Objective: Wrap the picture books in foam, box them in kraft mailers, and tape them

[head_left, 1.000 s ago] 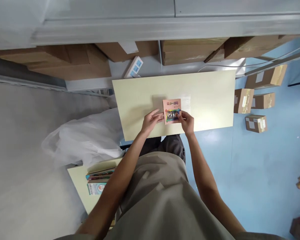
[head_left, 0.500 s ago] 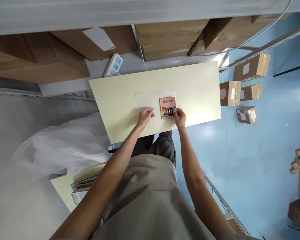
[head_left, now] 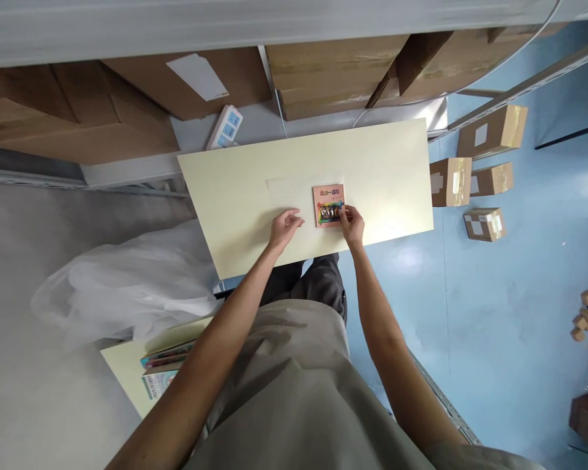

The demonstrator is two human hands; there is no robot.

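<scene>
A small pink picture book [head_left: 329,194] with a colourful cover picture lies face up on the pale yellow tabletop [head_left: 387,156]. Under and beside it is a thin whitish sheet [head_left: 279,191], hard to tell from the board. My right hand [head_left: 353,225] grips the book's lower right edge between thumb and fingers. To the left of the book, apart from it, my left hand [head_left: 285,228] hovers low over the sheet. Its fingers are loosely bent, thumb and forefinger apart, and I see nothing between them.
Cardboard boxes [head_left: 338,75] fill the shelf beyond the table, beside a power strip [head_left: 225,127]. More cartons [head_left: 451,183] stand on the blue floor at right. Clear plastic wrapping [head_left: 127,281] lies at left, near several books [head_left: 164,369] on another board.
The book and my right hand have shifted very slightly away from me. My left hand has opened a little at thumb and forefinger, almost in the same place.
</scene>
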